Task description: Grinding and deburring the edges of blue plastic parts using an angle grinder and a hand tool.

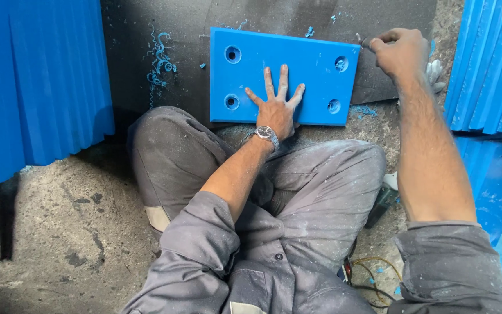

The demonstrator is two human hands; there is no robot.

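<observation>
A blue rectangular plastic plate (297, 58) with a countersunk hole near each corner lies flat on a dark mat (169, 23) in front of my crossed legs. My left hand (277, 107) presses flat on the plate's near edge, fingers spread, a wristwatch on the wrist. My right hand (399, 51) is closed around a small tool at the plate's upper right corner; only the tool's grey tip (365, 42) shows.
Stacks of blue plastic plates stand on the left (36, 81) and on the right (489, 64). Blue curled shavings (161, 61) lie on the mat. A white glove (435, 72) sits behind my right wrist. Cables (370, 273) lie by my right knee.
</observation>
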